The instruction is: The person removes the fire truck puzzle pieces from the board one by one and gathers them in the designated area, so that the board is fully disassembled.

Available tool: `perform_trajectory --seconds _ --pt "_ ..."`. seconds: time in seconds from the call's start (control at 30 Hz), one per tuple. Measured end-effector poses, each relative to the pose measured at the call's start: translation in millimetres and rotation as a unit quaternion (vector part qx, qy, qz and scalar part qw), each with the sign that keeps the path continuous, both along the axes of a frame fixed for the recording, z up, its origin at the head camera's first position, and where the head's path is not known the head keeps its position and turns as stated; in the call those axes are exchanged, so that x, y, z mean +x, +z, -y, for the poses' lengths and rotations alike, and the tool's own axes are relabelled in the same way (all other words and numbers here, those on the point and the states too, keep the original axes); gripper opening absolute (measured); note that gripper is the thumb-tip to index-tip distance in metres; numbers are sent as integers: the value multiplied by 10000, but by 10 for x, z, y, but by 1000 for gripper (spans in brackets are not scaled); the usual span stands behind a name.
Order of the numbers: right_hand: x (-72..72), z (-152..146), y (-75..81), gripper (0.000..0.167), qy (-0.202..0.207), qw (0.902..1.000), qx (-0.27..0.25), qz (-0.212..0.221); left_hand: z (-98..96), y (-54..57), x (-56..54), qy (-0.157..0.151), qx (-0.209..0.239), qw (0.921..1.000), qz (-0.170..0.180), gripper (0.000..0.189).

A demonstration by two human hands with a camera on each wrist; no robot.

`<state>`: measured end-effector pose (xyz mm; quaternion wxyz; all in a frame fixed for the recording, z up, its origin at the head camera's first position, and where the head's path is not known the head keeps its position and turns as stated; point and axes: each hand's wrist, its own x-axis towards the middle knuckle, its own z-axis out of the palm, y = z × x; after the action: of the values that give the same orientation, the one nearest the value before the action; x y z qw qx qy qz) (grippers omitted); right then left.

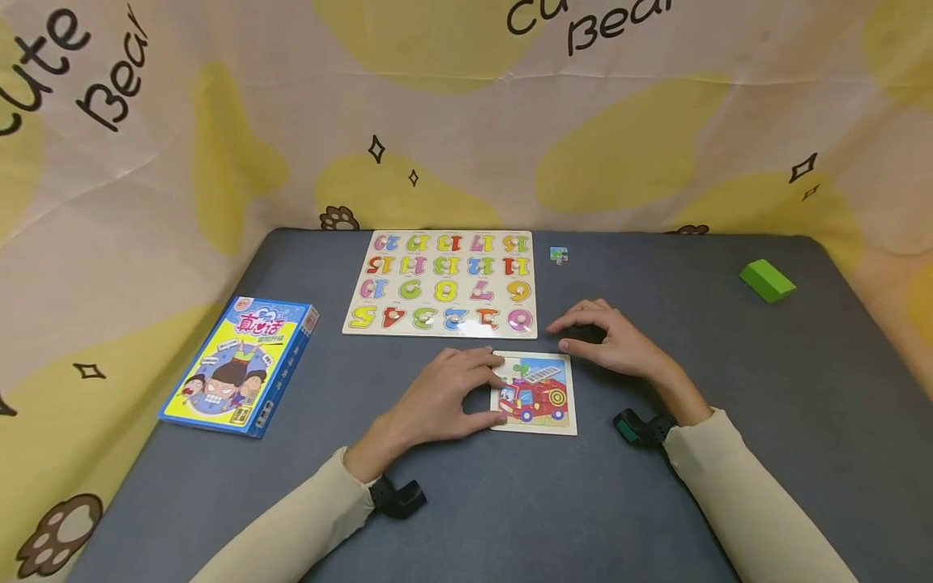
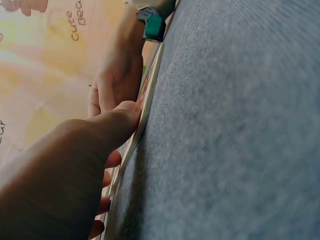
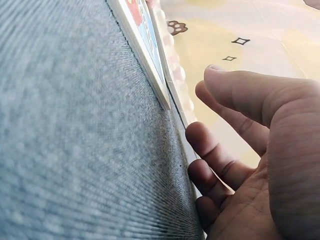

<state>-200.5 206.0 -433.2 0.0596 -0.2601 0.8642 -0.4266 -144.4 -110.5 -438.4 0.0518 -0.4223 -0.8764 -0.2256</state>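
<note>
A small fire-truck jigsaw puzzle [image 1: 543, 393] lies in its pale tray at the middle of the table. My left hand [image 1: 445, 397] rests on the tray's left edge, thumb near the lower corner and fingertips higher up. In the left wrist view the thumb [image 2: 120, 122] touches the board's edge. My right hand [image 1: 615, 340] hovers just beyond the puzzle's upper right corner, fingers loosely bent with nothing between them. The right wrist view shows its fingers [image 3: 202, 137] apart from the puzzle board [image 3: 150, 65]. A small puzzle piece [image 1: 558, 255] lies further back.
Behind the puzzle lies a number board [image 1: 440, 277] with colourful numerals. A blue and yellow box [image 1: 236, 364] sits at the left, a green block [image 1: 768, 281] at the far right. Printed cloth [image 1: 466, 121] hangs behind the table.
</note>
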Motion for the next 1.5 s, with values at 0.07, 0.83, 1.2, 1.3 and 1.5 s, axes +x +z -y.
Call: perform_trajectory --seconds 0.07,0.83,1.2,1.3,1.5 --pt "-3 1 -6 25 6 10000 15 -8 12 -15 -9 -7 68 10000 -19 40" --pt "151 298 62 30 770 9961 427 -62 8 -46 -29 -235 254 9994 -9 34" --pt "169 340 75 31 839 9943 662 -4 -2 -1 -17 -219 213 9995 -59 34" --pt "168 340 81 31 824 9942 693 43 -9 36 -6 -192 100 9998 34 34" --pt "168 342 91 31 846 9939 703 46 -7 195 18 -141 -514 9962 688 39"
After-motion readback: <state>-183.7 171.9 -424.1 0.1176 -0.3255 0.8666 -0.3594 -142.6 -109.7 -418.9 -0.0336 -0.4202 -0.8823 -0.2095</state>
